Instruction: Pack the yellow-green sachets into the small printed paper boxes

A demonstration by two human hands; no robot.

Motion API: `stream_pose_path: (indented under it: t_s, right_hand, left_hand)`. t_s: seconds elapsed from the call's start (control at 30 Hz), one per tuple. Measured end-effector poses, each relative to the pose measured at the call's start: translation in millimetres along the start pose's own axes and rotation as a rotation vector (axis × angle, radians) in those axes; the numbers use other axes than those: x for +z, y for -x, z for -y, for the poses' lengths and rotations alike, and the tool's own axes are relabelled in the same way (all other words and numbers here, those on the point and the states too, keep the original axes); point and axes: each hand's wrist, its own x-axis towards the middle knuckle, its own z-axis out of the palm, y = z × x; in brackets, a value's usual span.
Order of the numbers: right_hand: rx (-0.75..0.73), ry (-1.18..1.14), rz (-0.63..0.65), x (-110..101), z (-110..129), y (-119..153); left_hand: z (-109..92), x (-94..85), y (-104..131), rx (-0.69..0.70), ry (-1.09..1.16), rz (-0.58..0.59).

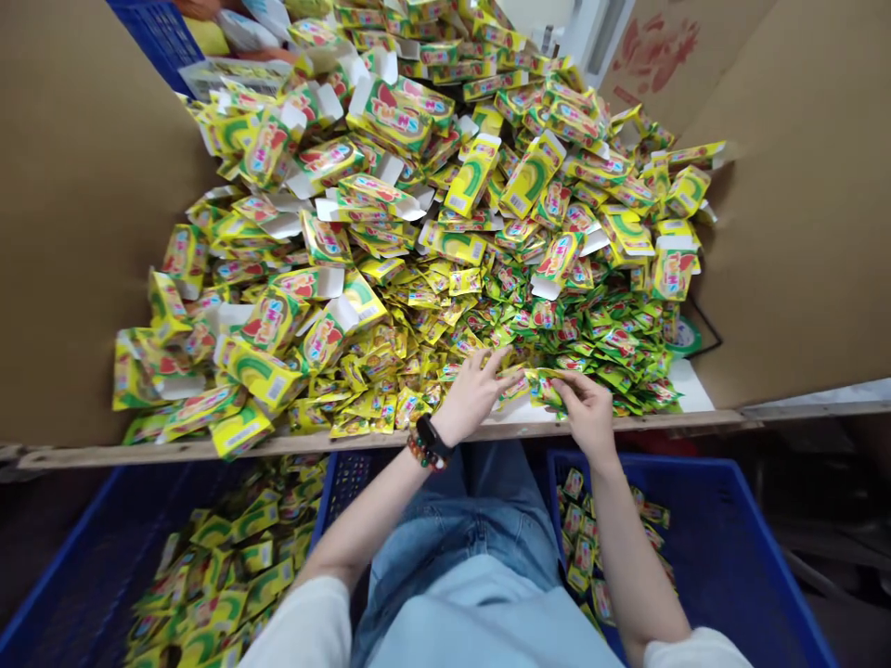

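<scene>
My left hand [475, 394], with a dark band and beads at its wrist, reaches over the heap's front edge. Its fingers are spread, with the tips at small yellow sachets [396, 348]. To its right, the thumb and fingers of my right hand [588, 408] pinch a small green-and-yellow sachet [541, 386] just above the white tabletop [519, 410]. Green sachets [619, 343] are piled beyond and beside the right hand. Behind them rises a big heap of small yellow-green cartons [393, 116], many with white end flaps standing out.
Cardboard walls [800, 232] stand at both sides of the table, whose wooden front edge [390, 441] crosses below. A blue crate [62, 566] at lower left holds many cartons. Another blue crate [730, 547] at lower right holds several cartons. More bags and a blue basket [157, 37] lie behind.
</scene>
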Motion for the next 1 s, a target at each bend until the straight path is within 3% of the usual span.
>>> stream_pose_path:
  t_s: [0.13,0.2,0.37,0.47,0.57,0.67,0.77,0.87,1.0]
  right_hand:
    - [0.015,-0.088,-0.049,-13,-4,8]
    - [0.012,-0.131,-0.065,-13,-6,10]
    - [0.033,-0.224,-0.035,-12,-4,11]
    - [0.030,-0.245,-0.080,-13,2,15]
    - [-0.042,-0.198,-0.155,-12,11,21]
    - [-0.182,-0.049,-0.207,-8,18,25]
    - [-0.287,0.132,-0.122,-5,24,26]
    - [-0.361,0.334,0.036,-4,30,23]
    - [-0.436,0.459,0.117,-2,39,19]
  left_hand:
    - [13,5.0,-31,0.383,-0.078,0.139]
    - [18,9.6,-43,0.496,-0.059,0.205]
    - [18,7.7,-54,0.567,-0.081,0.374]
    - [17,-3.6,-50,0.586,-0.072,0.363]
    - [14,-12.2,-37,0.457,-0.019,0.232]
    - [5,-13.8,-14,0.192,0.070,0.102]
    - [-8,-10.9,9,-0.023,0.195,0.023]
    - [-18,-9.4,26,-0.112,0.220,0.037]
    - [-22,-12.9,33,-0.065,0.202,0.141]
